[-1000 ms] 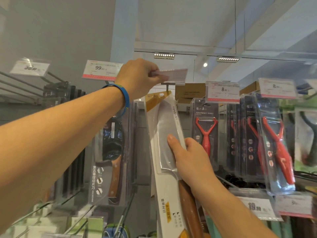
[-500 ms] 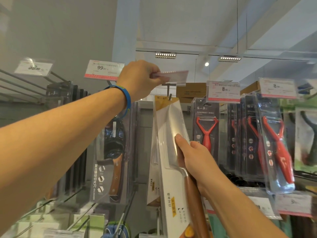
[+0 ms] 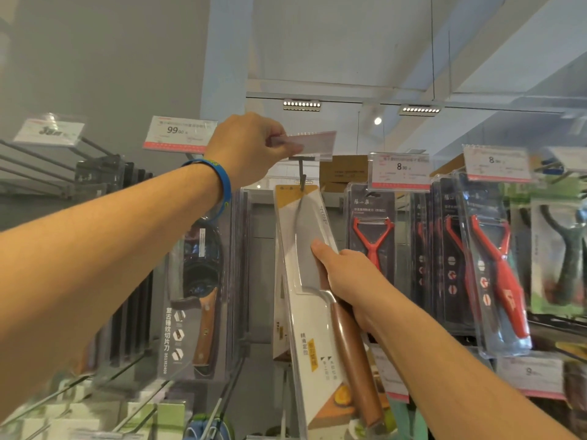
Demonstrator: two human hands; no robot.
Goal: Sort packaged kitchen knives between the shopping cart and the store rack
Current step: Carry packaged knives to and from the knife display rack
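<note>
1. the packaged cleaver [image 3: 313,281], a broad steel blade with a brown wooden handle sealed in a clear blister on a white and yellow card, stands nearly upright in front of the store rack, tilted so its lower end leans to the right.
2. the top edge of its card sits right at the tip of the metal hook [image 3: 301,177] that juts from the rack; whether the hook already passes through the hang hole cannot be told.
3. the right hand [image 3: 346,281] grips the package at mid-height from the right edge, thumb pressed flat on the front over the blade, the other fingers wrapped behind and out of sight.
4. the left hand [image 3: 251,147] is raised above and left of the package, not touching it, pinching the price tag holder [image 3: 306,142] that hangs over the hook and tipping it up.
5. a blue wristband [image 3: 222,185] circles the left wrist.
6. just behind the held package another card of the same kind hangs on the same hook line, showing along its left edge.
7. to the left hangs a dark packaged knife [image 3: 197,300] with a wooden handle, under a tag reading 99 [image 3: 179,133].
8. to the right hang rows of red peelers [image 3: 373,239] in clear packs, under tags reading 8 [image 3: 400,168].
9. the shopping cart is out of frame.
</note>
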